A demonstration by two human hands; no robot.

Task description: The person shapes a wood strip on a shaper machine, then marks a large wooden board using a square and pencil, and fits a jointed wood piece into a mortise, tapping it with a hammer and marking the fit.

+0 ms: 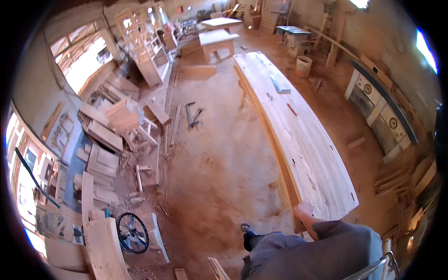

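Note:
A long pale wooden panel (303, 149) lies raised above the floor, running away from me, with small dark slots in its top. My right hand (304, 210) touches the left edge near its close end. The fingers are too blurred to show whether they grip it. A grey sleeve covers the upper part of that arm. My left hand is not visible. Farther along the panel's top lie a flat, shiny grey rectangular tool (280, 84) and a short reddish-brown strip (291, 109). Below, a sandalled foot (247, 227) stands on the floor.
Left, wooden parts (105, 135) and scraps lie heaped along the wall, with a black steering wheel (132, 233) nearer me. A clamp-like metal tool (192, 115) lies on the dusty floor. Pale-topped tables (218, 37) and a bucket (304, 66) stand beyond. Boards (396, 179) are stacked right.

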